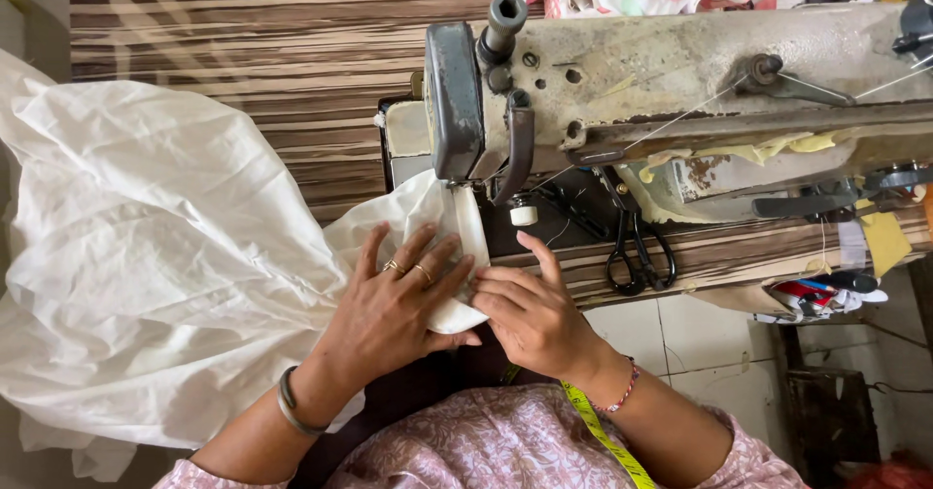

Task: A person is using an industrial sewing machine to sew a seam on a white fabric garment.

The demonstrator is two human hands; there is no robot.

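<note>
Beside sewing machine (680, 71): scissors (637, 246) (black), striped table (243, 52).

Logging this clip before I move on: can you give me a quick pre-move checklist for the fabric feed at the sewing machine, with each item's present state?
1. Left hand flat on the white fabric: ok.
2. Right hand pinning the folded edge: ok.
3. Edge lined up under the machine head: ok.
4. Fingertips clear of the needle: cannot tell, needle hidden.
5. Scissors clear of the fabric: ok.
6. Yellow tape measure clear of the work: ok, hangs near the lap.
</note>
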